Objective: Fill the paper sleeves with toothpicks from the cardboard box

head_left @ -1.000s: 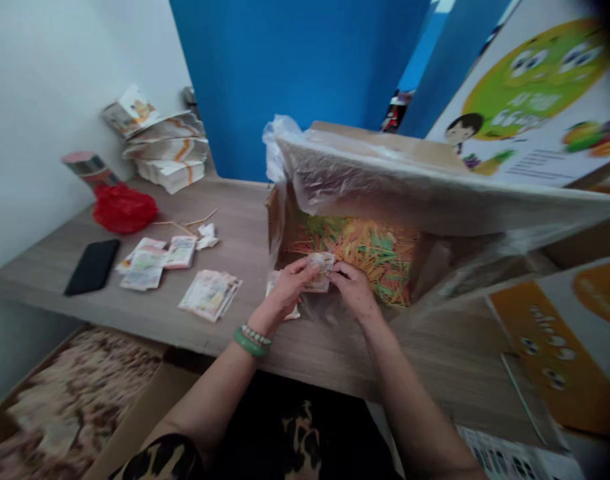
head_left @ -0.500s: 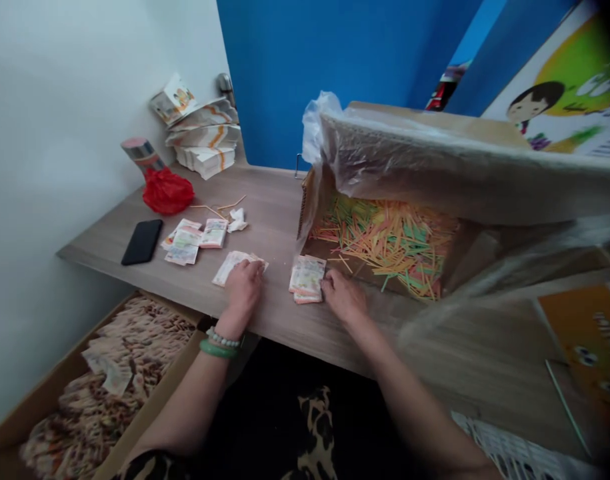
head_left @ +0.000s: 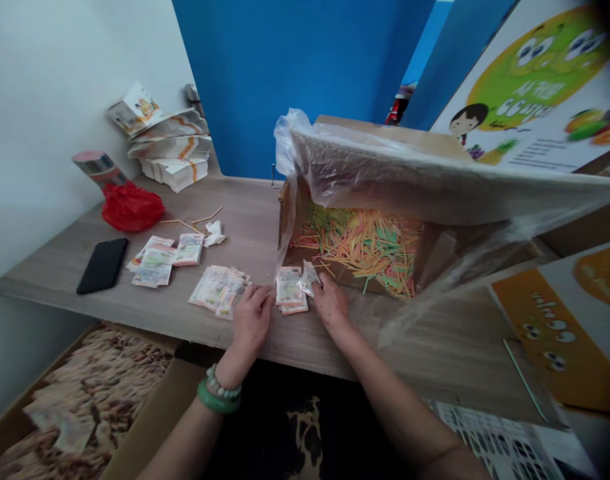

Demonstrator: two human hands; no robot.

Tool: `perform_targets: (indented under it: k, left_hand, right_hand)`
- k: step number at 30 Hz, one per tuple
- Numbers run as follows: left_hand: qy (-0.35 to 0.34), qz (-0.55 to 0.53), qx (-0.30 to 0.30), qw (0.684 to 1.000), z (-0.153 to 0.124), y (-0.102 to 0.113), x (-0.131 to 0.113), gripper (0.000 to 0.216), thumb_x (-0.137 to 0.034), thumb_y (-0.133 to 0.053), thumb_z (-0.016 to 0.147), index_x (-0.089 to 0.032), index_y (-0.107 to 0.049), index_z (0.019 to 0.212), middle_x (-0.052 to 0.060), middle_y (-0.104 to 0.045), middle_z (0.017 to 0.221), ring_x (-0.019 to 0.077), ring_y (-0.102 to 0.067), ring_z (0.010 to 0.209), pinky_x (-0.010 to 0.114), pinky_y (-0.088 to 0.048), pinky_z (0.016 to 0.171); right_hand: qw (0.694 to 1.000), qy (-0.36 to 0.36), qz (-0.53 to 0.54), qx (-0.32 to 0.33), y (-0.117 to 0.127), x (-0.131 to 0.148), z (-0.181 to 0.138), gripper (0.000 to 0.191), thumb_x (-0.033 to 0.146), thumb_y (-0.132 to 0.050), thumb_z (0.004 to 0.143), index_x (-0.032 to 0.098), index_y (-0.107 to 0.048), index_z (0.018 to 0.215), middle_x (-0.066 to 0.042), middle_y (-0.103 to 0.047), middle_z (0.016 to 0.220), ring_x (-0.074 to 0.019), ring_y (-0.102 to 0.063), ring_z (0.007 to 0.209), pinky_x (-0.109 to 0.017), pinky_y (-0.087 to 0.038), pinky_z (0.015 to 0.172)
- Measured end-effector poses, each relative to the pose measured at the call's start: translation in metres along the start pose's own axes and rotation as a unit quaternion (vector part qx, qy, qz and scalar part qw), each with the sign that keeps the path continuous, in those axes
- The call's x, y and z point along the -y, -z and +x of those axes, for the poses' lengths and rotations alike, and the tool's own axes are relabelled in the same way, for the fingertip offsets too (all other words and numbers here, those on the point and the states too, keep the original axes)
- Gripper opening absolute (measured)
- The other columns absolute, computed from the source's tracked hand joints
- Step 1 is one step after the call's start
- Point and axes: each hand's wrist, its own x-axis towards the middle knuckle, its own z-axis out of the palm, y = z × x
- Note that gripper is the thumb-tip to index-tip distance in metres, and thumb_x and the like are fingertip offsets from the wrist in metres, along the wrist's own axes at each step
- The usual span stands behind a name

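My right hand pinches a small clear-and-printed packet by its edge, lifted at a tilt. Just beside it a short stack of printed packets lies on the table, by the open carton's front corner. My left hand, with bracelets at the wrist, is closed with fingertips together between that stack and a spread pile of packets. Whatever its fingertips hold, if anything, is too small to make out. Farther left lie more packets and a neat bundle.
A plastic-lined carton holds thin coloured sticks. On the left are a black phone, a red plastic bag, crumpled tissue and stacked folded cartons. Below, a box is full of wrapped pieces.
My right hand has raised a packet at the stack's edge. My left hand has moved off the spread pile, rightward toward the stack. The camera view has shifted right.
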Motion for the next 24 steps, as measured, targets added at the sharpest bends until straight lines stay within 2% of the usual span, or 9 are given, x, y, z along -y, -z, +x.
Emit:
perform_targets:
  k: [5, 8, 11, 14, 15, 17, 19, 21, 24]
  left_hand:
    - [0.085, -0.132, 0.081, 0.984, 0.018, -0.028, -0.031, 0.041, -0.026, -0.066, 0.084, -0.017, -0.064, 0.123, 0.006, -0.068, 0.095, 0.0141, -0.056, 0.064, 0.029, -0.048, 0.064]
    - [0.086, -0.126, 0.072, 0.986, 0.031, -0.034, -0.042, 0.044, -0.023, -0.07, 0.08, -0.016, -0.065, 0.123, 0.008, -0.067, 0.099, 0.0153, -0.057, 0.069, 0.03, -0.048, 0.068]
    - [0.114, -0.135, 0.043, 0.983, 0.037, -0.036, -0.045, 0.044, -0.024, -0.074, 0.075, -0.016, -0.068, 0.118, 0.01, -0.068, 0.103, 0.0173, -0.059, 0.074, 0.032, -0.049, 0.07]
    - [0.191, -0.273, 0.089, 0.938, 0.041, -0.037, -0.045, 0.038, -0.032, -0.08, 0.067, -0.016, -0.073, 0.1, 0.008, -0.072, 0.091, 0.0182, -0.062, 0.072, 0.031, -0.051, 0.066]
    - [0.225, -0.341, 0.114, 0.905, 0.042, -0.037, -0.044, 0.036, -0.035, -0.081, 0.064, -0.015, -0.073, 0.093, 0.007, -0.073, 0.085, 0.0185, -0.063, 0.07, 0.031, -0.052, 0.065]
    - [0.286, -0.453, 0.127, 0.835, 0.045, -0.037, -0.044, 0.035, -0.037, -0.083, 0.059, -0.015, -0.073, 0.084, 0.006, -0.074, 0.076, 0.0188, -0.066, 0.065, 0.031, -0.054, 0.064]
    - [0.326, -0.505, 0.094, 0.794, 0.048, -0.035, -0.043, 0.035, -0.035, -0.084, 0.056, -0.015, -0.072, 0.082, 0.004, -0.074, 0.072, 0.0184, -0.067, 0.062, 0.032, -0.055, 0.063]
    - [0.342, -0.512, 0.073, 0.785, 0.049, -0.032, -0.044, 0.033, -0.033, -0.084, 0.056, -0.016, -0.072, 0.081, 0.003, -0.074, 0.07, 0.018, -0.067, 0.059, 0.031, -0.056, 0.062]
    - [0.345, -0.503, 0.091, 0.787, 0.048, -0.028, -0.044, 0.034, -0.037, -0.082, 0.059, -0.017, -0.073, 0.084, 0.004, -0.075, 0.071, 0.0196, -0.069, 0.061, 0.032, -0.056, 0.061]
  right_hand:
    - [0.986, 0.049, 0.156, -0.023, 0.0, -0.019, 0.007, 0.01, 0.027, -0.053, 0.082, 0.023, -0.062, 0.085, -0.002, -0.064, 0.078, -0.0183, -0.056, 0.072, -0.027, -0.038, 0.066]
    - [0.967, 0.074, 0.242, 0.027, -0.007, -0.03, 0.016, 0.01, 0.029, -0.056, 0.077, 0.022, -0.062, 0.075, 0.0, -0.062, 0.073, -0.0174, -0.054, 0.072, -0.028, -0.041, 0.068]
    - [0.933, 0.055, 0.343, 0.092, -0.014, -0.036, 0.02, 0.018, 0.035, -0.057, 0.077, 0.021, -0.066, 0.081, -0.001, -0.065, 0.076, -0.0177, -0.056, 0.072, -0.029, -0.044, 0.069]
    - [0.882, 0.072, 0.425, 0.191, -0.01, -0.034, 0.02, 0.028, 0.041, -0.059, 0.079, 0.02, -0.069, 0.095, -0.003, -0.07, 0.087, -0.018, -0.061, 0.076, -0.03, -0.047, 0.073]
    - [0.877, 0.094, 0.415, 0.224, -0.006, -0.031, 0.021, 0.028, 0.041, -0.058, 0.081, 0.02, -0.069, 0.095, -0.003, -0.071, 0.087, -0.0179, -0.062, 0.077, -0.03, -0.048, 0.074]
    - [0.901, 0.147, 0.325, 0.246, 0.008, -0.02, 0.031, 0.024, 0.038, -0.055, 0.086, 0.02, -0.07, 0.088, -0.003, -0.071, 0.085, -0.0179, -0.063, 0.077, -0.03, -0.049, 0.075]
    - [0.951, 0.191, 0.165, 0.18, 0.023, -0.004, 0.051, 0.025, 0.031, -0.048, 0.091, 0.022, -0.071, 0.085, -0.004, -0.071, 0.089, -0.019, -0.064, 0.084, -0.031, -0.049, 0.08]
    - [0.979, 0.198, -0.016, 0.052, 0.033, 0.015, 0.079, 0.024, 0.023, -0.05, 0.091, 0.023, -0.072, 0.097, -0.007, -0.071, 0.11, -0.0229, -0.061, 0.109, -0.034, -0.045, 0.094]
    - [0.97, 0.167, -0.173, 0.032, 0.031, 0.044, 0.12, 0.036, 0.008, -0.051, 0.085, 0.019, -0.072, 0.113, -0.015, -0.064, 0.13, -0.0297, -0.049, 0.13, -0.039, -0.038, 0.106]
